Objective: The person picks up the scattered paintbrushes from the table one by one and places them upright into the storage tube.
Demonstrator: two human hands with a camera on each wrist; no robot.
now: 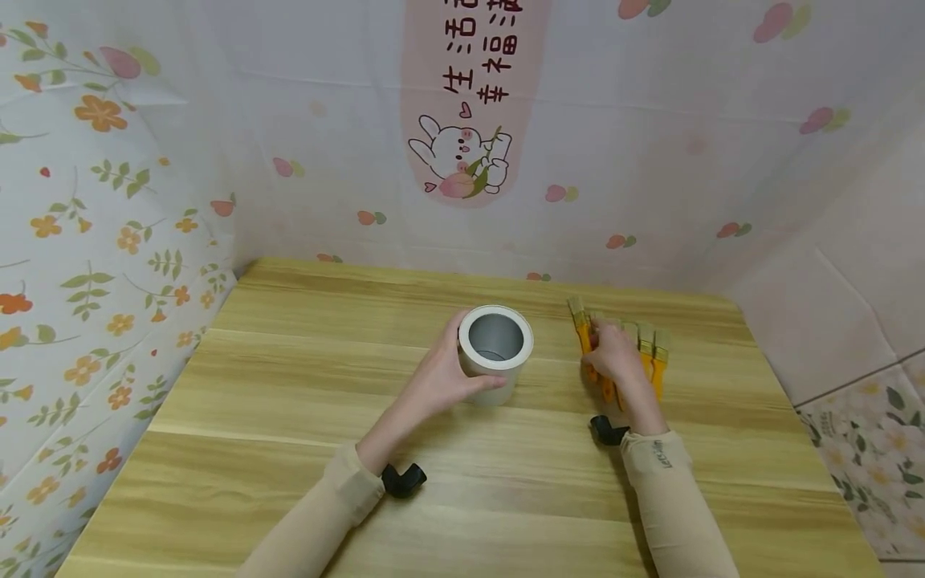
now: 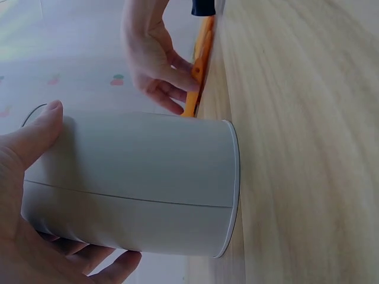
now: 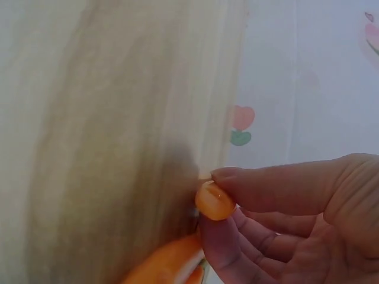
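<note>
My left hand (image 1: 444,369) grips a white cylindrical canister (image 1: 499,364) from its left side, thumb round the near side. The canister stands upright with its grey inside showing. In the left wrist view the canister (image 2: 130,160) has its base at the wooden tabletop, fingers curled along its wall. Right of it, my right hand (image 1: 617,353) pinches the orange handle of the leftmost paintbrush (image 1: 584,337). The right wrist view shows thumb and finger closed on that handle's rounded end (image 3: 216,202). Several more orange-handled paintbrushes (image 1: 659,369) lie beside and partly under this hand, bristles toward the back.
The wooden table (image 1: 289,385) ends at a white printed curtain (image 1: 325,160) at the back. A flowered curtain (image 1: 101,305) hangs at the left. Black wrist-camera pieces (image 1: 403,480) sit by both wrists, below beige sleeves (image 1: 661,482).
</note>
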